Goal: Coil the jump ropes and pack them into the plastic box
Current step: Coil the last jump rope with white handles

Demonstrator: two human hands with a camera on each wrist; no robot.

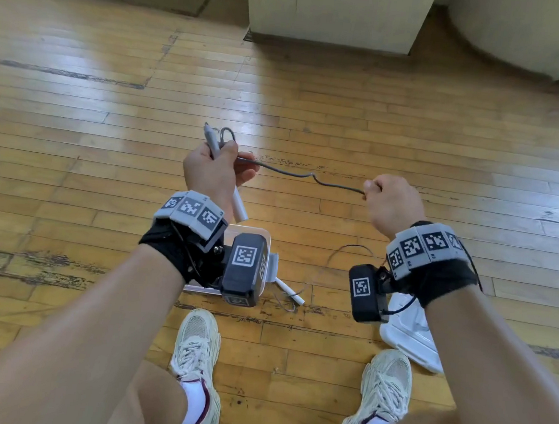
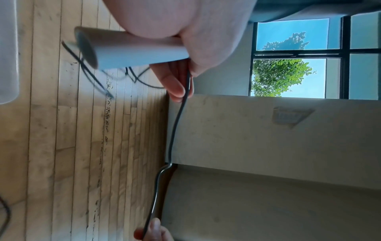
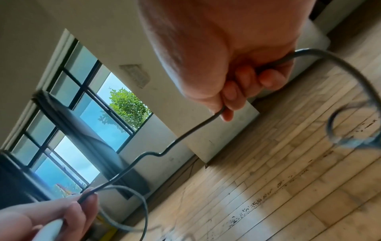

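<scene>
Over a worn wooden floor (image 1: 72,166), my left hand (image 1: 209,168) is wrapped around a white jump-rope handle (image 1: 240,205) and a small loop of its grey cord (image 1: 288,172), while my right hand (image 1: 392,201) pinches the same cord, stretched between the two. Below my wrists on the floor sit the clear plastic box (image 1: 270,245), partly hidden, a second jump rope (image 1: 289,292) just beside it and a white lid (image 1: 409,331).
</scene>
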